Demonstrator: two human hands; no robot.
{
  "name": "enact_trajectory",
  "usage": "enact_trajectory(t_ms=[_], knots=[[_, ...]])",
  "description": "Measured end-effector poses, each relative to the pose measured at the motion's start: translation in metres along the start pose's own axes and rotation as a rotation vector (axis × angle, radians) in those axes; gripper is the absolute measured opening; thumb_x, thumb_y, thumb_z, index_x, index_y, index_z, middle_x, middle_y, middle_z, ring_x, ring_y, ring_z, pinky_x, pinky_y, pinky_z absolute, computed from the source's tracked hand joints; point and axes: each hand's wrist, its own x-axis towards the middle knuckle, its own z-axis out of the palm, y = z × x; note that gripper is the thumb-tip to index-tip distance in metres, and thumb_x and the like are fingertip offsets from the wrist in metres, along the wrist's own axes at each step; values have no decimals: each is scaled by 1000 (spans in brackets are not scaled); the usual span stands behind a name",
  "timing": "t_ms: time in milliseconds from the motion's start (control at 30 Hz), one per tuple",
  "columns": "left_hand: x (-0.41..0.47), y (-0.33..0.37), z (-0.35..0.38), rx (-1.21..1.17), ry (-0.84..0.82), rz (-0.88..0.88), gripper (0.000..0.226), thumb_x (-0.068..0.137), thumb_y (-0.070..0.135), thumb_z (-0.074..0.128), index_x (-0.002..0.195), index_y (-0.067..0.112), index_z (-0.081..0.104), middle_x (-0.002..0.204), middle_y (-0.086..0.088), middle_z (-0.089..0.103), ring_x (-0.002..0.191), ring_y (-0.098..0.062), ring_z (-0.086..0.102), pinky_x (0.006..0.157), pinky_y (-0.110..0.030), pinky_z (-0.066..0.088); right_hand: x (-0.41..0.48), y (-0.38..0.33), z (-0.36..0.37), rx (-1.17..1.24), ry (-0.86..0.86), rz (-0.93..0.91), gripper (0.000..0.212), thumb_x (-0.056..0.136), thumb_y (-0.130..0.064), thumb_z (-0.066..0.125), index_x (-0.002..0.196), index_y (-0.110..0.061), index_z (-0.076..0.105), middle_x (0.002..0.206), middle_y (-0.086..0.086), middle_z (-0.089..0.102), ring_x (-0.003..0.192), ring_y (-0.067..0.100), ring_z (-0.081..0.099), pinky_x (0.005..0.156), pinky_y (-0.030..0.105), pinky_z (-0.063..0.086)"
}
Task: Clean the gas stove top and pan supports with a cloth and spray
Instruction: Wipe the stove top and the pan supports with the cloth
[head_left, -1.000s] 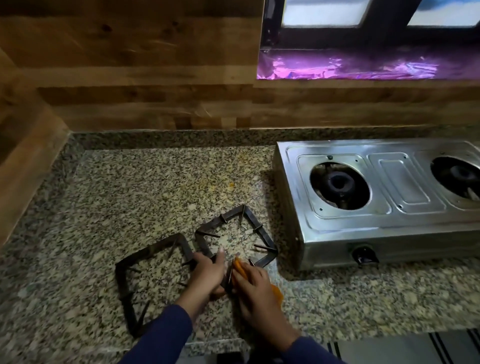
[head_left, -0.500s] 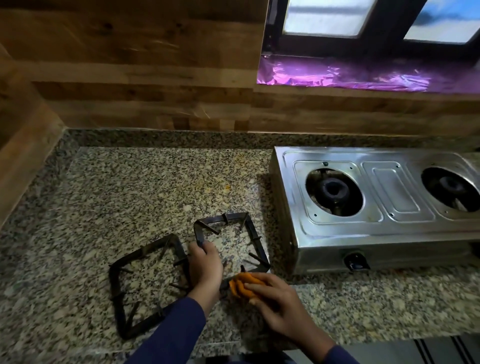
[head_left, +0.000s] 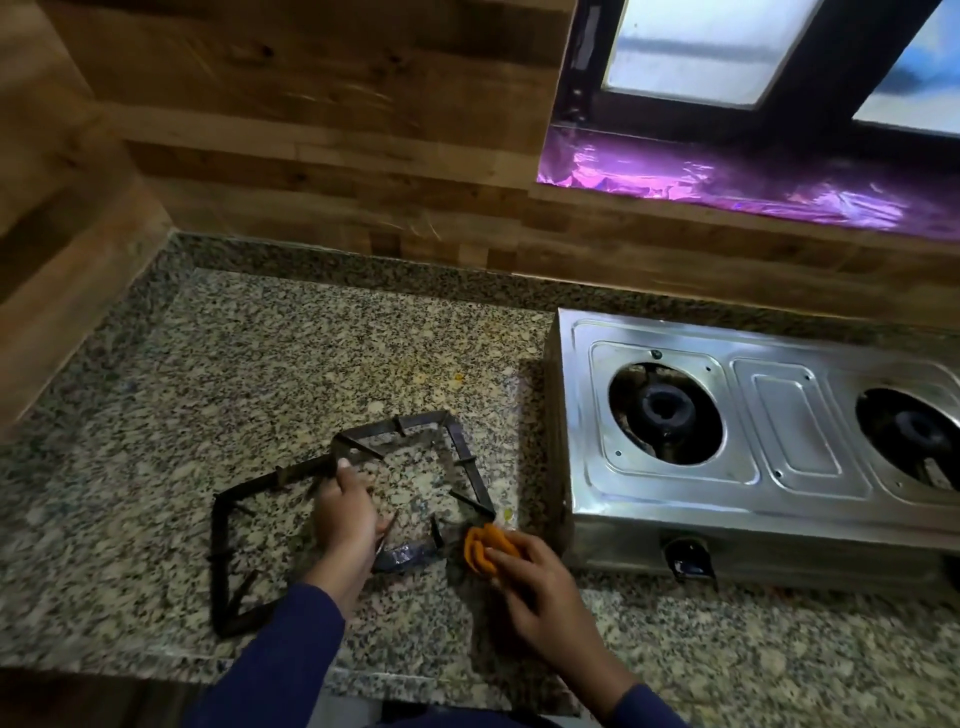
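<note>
Two dark square pan supports lie on the granite counter left of the stove. My left hand (head_left: 347, 512) grips the left side of the right pan support (head_left: 465, 465). My right hand (head_left: 540, 584) holds a bunched orange cloth (head_left: 483, 548) pressed against that support's near right corner. The left pan support (head_left: 221, 561) lies flat beside it, touching it. The steel two-burner gas stove (head_left: 784, 441) stands to the right with both burners bare. No spray bottle is in view.
The granite counter (head_left: 249, 364) meets wood-panelled walls at the back and left. A window with a purple foil sill (head_left: 727, 192) is behind the stove. A black stove knob (head_left: 685, 564) faces the counter's front edge.
The cloth in my right hand has slid right along the support's near side to its right corner. My left hand has kept its hold on the right support. The view shifted.
</note>
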Motion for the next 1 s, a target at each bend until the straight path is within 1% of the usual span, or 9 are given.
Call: enact_trajectory(t_ms=[167,367,500,600,700,767,867,933,1000], knots=[[6,22,-36,-140,-4,58,47,100,50,39,75,13,53,72,-8,57,48,-17,55,49,-31,39,38,-53,-32,127,263,-130,34,90,-9,65,123,-15,69,131,2,57,126,9,52,103,24,44],[-15,45,-65,-207,-67,187,47,100,50,40,76,11,52,72,-4,56,54,-14,49,48,-29,40,87,-61,-43,-107,-76,-418,37,88,-4,56,122,-13,69,139,8,52,129,20,48,109,26,38],[-20,43,-76,-204,-23,258,48,100,51,38,76,11,52,81,-7,58,57,-19,54,47,-28,39,81,-49,-58,-16,-7,-272,34,88,-2,55,115,-15,71,130,0,56,122,16,55,98,26,49],[-30,41,-78,-193,-20,284,49,101,49,36,75,10,50,77,-11,58,41,-17,49,47,-27,40,89,-59,-74,51,204,-129,26,90,-11,67,114,-18,73,122,-2,61,117,13,58,98,27,49],[-44,43,-72,-190,-53,318,47,102,44,37,73,8,49,72,-10,55,45,-19,49,40,-18,44,113,-94,-84,120,384,-83,27,90,-17,71,116,-19,72,116,-5,65,113,7,59,99,24,47],[-53,43,-63,-181,-75,356,47,101,43,36,73,7,49,71,-14,54,42,-17,48,42,-10,44,124,-119,-78,109,376,-22,31,90,-20,70,121,-18,70,114,-4,62,109,7,59,97,16,45],[-63,42,-49,-197,-56,350,49,101,47,35,74,10,50,82,-15,62,49,-21,53,36,-22,43,120,-139,-56,54,300,86,43,93,-21,65,135,-15,59,110,-5,48,97,4,49,88,5,37],[-65,38,-44,-175,3,365,51,100,50,33,72,12,51,78,-13,65,48,-28,55,39,-24,42,109,-141,-45,57,251,112,44,94,-21,63,137,-14,57,107,-6,45,93,3,48,94,18,43],[-66,32,-41,-162,34,384,51,100,50,33,71,12,51,72,-16,61,46,-30,52,41,-17,46,102,-137,-43,86,210,137,38,92,-21,65,130,-16,63,105,-4,51,92,3,51,96,29,48]])
